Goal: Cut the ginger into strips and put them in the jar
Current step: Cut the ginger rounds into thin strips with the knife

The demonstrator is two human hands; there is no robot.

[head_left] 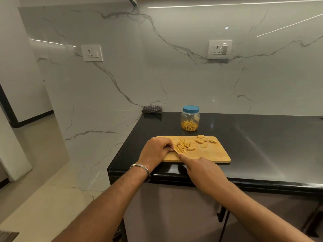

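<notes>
A wooden cutting board [209, 154] lies on the black counter near its front edge. On it sits a pile of ginger strips [183, 145], with a few round ginger slices [200, 140] to their right. My left hand [156, 151] rests on the board's left end, its fingers curled down over a small ginger piece that is mostly hidden. My right hand [204, 169] grips a knife [176, 151], index finger stretched along the blade; the handle is hidden. The blade sits between my left fingertips and the strips. Behind the board stands a clear jar [190, 122] with a blue lid on and strips inside.
The black counter [262, 137] stretches to the right of the board. A folded checked cloth [152, 109] lies in the back left corner against the marble wall. The counter's left edge drops to the floor. Two wall sockets [220, 49] sit above.
</notes>
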